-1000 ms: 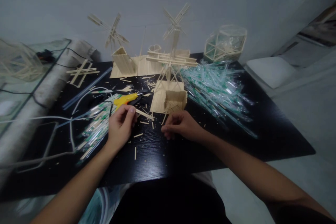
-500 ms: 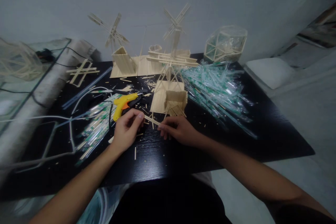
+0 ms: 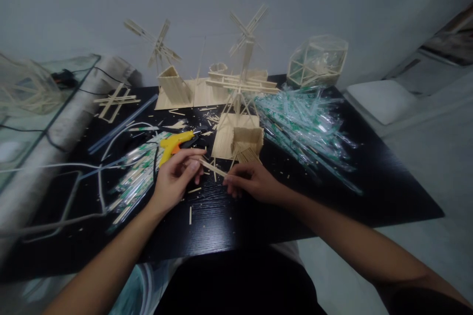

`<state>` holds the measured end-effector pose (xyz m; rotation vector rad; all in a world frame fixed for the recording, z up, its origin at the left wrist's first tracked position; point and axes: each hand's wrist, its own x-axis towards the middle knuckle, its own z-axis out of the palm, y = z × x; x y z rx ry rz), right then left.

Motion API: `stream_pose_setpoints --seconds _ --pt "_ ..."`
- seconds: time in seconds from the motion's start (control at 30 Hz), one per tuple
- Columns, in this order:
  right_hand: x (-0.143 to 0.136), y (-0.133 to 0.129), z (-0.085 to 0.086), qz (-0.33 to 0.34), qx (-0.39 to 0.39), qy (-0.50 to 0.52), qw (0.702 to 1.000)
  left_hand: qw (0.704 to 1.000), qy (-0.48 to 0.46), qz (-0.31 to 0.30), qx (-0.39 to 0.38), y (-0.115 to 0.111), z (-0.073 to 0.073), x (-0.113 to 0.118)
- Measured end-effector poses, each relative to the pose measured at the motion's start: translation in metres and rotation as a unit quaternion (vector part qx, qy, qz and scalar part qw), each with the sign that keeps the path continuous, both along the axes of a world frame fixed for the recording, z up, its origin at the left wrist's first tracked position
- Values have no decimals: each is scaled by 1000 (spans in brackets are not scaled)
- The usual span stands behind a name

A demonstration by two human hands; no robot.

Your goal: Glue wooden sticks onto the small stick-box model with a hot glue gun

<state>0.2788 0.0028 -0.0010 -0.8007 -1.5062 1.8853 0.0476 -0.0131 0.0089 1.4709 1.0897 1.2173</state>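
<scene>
My right hand [image 3: 249, 182] is closed in a pinch on the right end of some thin pale wooden sticks [image 3: 213, 167], held just above the table. At their left end is my left hand [image 3: 177, 174], its index finger stretched out and its thumb apart from it; the stick ends lie close to these fingers. Right behind my hands stands a small wooden windmill model [image 3: 236, 120] with an open square box [image 3: 248, 137] on its base. Several loose sticks lean in that box. A yellow glue gun [image 3: 173, 145] lies just beyond my left hand.
Wrapped stick bundles [image 3: 136, 172] lie at left, beside a white wire frame [image 3: 99, 187]. Clear and green plastic wrappers [image 3: 306, 118] are heaped at right. Other windmill models [image 3: 173, 88] and a faceted stick frame [image 3: 318, 61] line the back of the black table [image 3: 369, 187].
My left hand's fingers have loosened from the pinch, with the index finger now straighter and raised. My right hand keeps its hold on the sticks, almost unmoved.
</scene>
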Motion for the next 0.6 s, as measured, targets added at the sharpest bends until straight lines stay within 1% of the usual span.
stream_pose_setpoints --seconds 0.1,0.27,0.47,0.6 --pt "2 1 0 21 -17 11 1000 999 -7 -28 -28 2 1 -1" --pt "5 1 1 63 -44 33 997 998 4 -49 -50 3 3 0" --pt "5 0 1 77 -55 37 995 998 18 -26 -57 0 2 -1" --pt "4 0 2 75 -56 37 995 998 24 -15 -50 -2 5 0"
